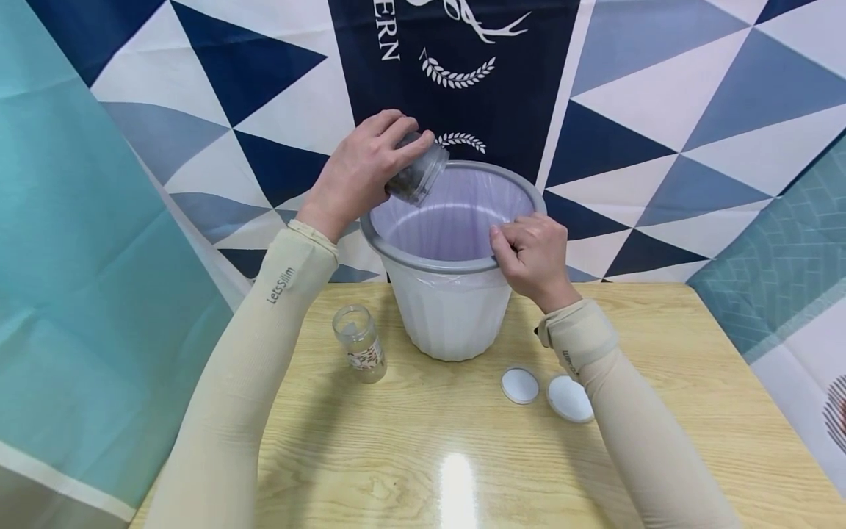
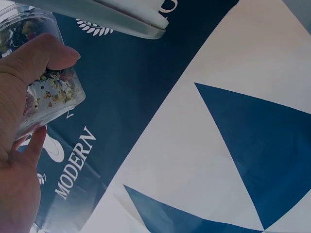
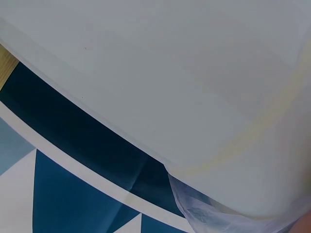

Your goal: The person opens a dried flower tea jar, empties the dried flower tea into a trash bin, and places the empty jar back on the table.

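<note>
My left hand (image 1: 370,165) grips a clear jar (image 1: 419,175) and tilts it, mouth toward the inside of a white waste bin (image 1: 449,316) with a grey rim. Dried, flaky bits, yellowish and dark, cling inside the jar (image 2: 58,92) in the left wrist view. A thin pale purple bag (image 1: 456,198) lines the bin and folds over its edge. With curled fingers, my right hand (image 1: 535,257) holds the bin's near right rim. The right wrist view is mostly the bin's white wall (image 3: 146,87), with the bag's overhang (image 3: 204,211) below.
Left of the bin, an uncovered glass jar (image 1: 360,345) with a patterned label stands on the wooden table (image 1: 370,455). Two round white lids, one smaller (image 1: 520,386) and one larger (image 1: 570,399), lie near my right forearm. Patterned cloth (image 1: 628,95) hangs behind the bin.
</note>
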Motion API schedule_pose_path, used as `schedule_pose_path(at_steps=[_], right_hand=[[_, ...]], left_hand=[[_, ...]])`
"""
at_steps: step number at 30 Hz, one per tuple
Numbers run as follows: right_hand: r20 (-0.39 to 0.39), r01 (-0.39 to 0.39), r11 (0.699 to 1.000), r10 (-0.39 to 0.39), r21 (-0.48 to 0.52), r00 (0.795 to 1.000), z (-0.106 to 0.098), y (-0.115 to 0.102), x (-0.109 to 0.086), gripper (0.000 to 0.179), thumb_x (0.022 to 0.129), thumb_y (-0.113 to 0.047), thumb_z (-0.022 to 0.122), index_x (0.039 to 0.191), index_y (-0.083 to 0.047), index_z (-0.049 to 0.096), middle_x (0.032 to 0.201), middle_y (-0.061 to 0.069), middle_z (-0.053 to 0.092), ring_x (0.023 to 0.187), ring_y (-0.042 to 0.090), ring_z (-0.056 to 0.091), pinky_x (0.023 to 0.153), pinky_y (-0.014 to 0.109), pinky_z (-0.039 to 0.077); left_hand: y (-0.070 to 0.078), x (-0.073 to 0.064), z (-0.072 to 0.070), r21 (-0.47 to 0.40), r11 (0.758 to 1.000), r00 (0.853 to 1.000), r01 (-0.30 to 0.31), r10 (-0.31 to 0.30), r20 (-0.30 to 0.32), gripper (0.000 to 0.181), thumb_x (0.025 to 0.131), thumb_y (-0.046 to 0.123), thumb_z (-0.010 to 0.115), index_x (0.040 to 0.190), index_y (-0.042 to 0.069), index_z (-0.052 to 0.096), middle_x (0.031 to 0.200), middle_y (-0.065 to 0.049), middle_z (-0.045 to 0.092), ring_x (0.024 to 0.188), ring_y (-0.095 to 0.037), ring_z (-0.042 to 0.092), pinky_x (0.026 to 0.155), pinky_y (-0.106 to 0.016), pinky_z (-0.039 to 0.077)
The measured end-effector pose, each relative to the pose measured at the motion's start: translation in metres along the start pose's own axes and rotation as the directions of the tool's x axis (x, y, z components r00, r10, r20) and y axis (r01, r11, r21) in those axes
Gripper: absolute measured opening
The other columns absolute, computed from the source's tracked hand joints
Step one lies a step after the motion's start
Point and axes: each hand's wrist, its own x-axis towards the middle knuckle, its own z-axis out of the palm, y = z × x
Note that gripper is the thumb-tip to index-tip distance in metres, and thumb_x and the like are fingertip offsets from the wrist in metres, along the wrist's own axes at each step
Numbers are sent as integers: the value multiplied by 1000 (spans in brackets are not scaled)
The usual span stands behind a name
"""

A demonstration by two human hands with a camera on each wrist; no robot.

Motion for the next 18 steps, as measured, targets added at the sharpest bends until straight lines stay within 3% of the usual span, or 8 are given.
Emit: schedule_pose_path(at_steps=[18], right_hand=[[-9,12,1000,-12,0,1000,1,0,0,55,97,-24,46,43,-11,45,43,7,43,44,27,41,47,39,32]], left_hand=[[-1,-3,1,-9,1000,1000,14,-14,-5,81,81,4,86,152,18,49,151,-14,51,144,-33,44,124,-42,35]])
